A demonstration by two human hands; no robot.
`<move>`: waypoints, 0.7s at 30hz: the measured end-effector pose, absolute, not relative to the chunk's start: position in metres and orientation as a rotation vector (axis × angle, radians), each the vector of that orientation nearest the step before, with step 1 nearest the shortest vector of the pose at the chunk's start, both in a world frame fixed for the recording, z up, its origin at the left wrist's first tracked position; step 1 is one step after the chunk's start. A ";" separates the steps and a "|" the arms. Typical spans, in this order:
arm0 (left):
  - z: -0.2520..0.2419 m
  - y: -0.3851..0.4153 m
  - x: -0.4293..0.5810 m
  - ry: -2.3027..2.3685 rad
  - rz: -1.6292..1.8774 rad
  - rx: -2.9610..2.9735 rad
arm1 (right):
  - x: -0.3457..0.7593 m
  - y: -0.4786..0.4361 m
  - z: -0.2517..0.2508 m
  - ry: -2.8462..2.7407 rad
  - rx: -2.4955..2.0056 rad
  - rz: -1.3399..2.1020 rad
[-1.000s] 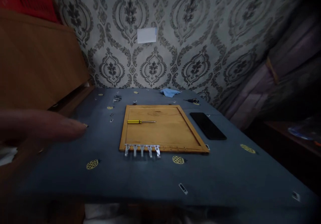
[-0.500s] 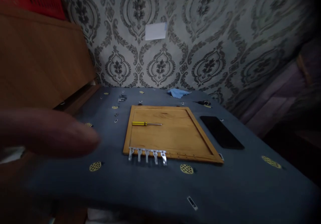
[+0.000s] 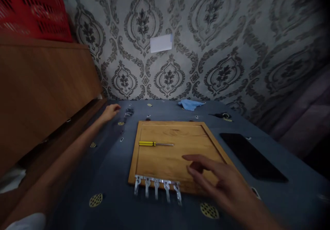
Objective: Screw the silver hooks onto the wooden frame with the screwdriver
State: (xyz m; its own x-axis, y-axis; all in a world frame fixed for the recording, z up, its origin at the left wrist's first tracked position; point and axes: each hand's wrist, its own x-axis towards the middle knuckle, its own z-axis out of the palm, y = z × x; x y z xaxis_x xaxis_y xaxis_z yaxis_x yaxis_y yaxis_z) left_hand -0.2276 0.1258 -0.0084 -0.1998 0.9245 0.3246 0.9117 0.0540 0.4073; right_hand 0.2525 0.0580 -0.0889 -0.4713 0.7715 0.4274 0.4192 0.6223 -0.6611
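My left hand (image 3: 111,112) is stretched far across the table, its fingers loosely bent and nothing visible in them. Just to its right lie small dark metal parts (image 3: 129,112), apart from the fingertips. Over the near right part of a framed wooden panel (image 3: 165,161) hovers my right hand (image 3: 221,183), thumb and forefinger apart with a gap between them. A screwdriver (image 3: 156,143) with a yellow handle rests on the panel. Several silver metal clips (image 3: 156,186) are lined up along the panel's near edge, their arms sticking out past it.
Right of the panel lies a black phone-like slab (image 3: 252,156). A blue cloth (image 3: 190,104) and a dark tool (image 3: 221,115) are towards the back. A wooden cabinet (image 3: 46,85) with a red basket (image 3: 38,13) on top borders the left, and a patterned wall stands behind.
My left hand has gone from a blurred spot close to the camera to the far left of the table. My right hand has come into view over the panel. The view has tilted up slightly.
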 end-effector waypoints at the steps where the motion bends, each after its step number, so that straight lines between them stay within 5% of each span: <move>1: -0.021 0.138 -0.235 2.279 0.782 1.962 | 0.239 0.068 -0.087 -2.117 -0.915 0.646; 9: -0.078 0.178 -0.266 2.280 0.489 2.046 | 0.205 0.105 -0.089 -2.107 -0.832 0.851; 21: -0.092 0.175 -0.270 2.293 0.406 2.137 | 0.216 0.104 -0.102 -2.061 -0.870 0.937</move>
State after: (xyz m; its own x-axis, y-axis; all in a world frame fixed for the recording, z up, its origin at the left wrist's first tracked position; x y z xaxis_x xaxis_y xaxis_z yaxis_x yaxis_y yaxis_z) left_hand -0.2701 0.1747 -0.0917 -0.0856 0.9786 0.1873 0.9835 0.0529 0.1733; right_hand 0.2158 0.1042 -0.1023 -0.5288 0.7883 0.3145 0.2810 0.5123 -0.8115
